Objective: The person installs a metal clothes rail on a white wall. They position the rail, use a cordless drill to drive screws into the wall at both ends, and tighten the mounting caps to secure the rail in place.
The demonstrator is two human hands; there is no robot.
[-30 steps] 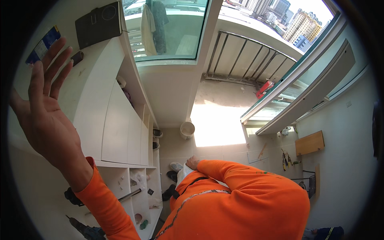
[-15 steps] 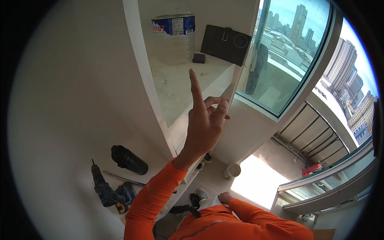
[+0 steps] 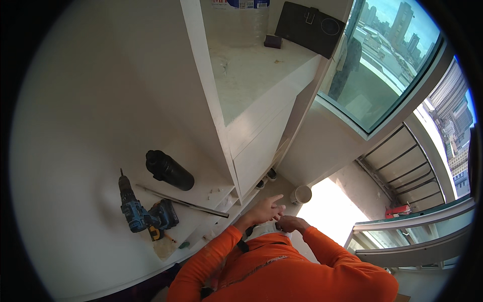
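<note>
In front of my waist, my left hand (image 3: 263,210) has its index finger stretched out and the others loosely bent, with nothing visible in it. Close by on the right, my right hand (image 3: 292,223) is closed with its fingers curled; whatever it may hold is hidden. The two hands nearly meet, and I cannot tell whether they touch. Orange sleeves cover both arms. On the white surface to the left lie a blue cordless drill (image 3: 136,211), a black bottle (image 3: 170,170) and a thin metal rod (image 3: 183,201).
A white shelf unit (image 3: 256,95) bears a large clear water bottle (image 3: 236,25), a small dark block (image 3: 273,42) and a black case (image 3: 309,29). Right of it are a window (image 3: 377,75) and a balcony railing (image 3: 402,161). A bucket (image 3: 302,195) stands on the floor.
My left hand has come down from its raised, pointing pose by the shelf to beside my right hand at the waist. The view has tilted downward, showing more of the lower shelf.
</note>
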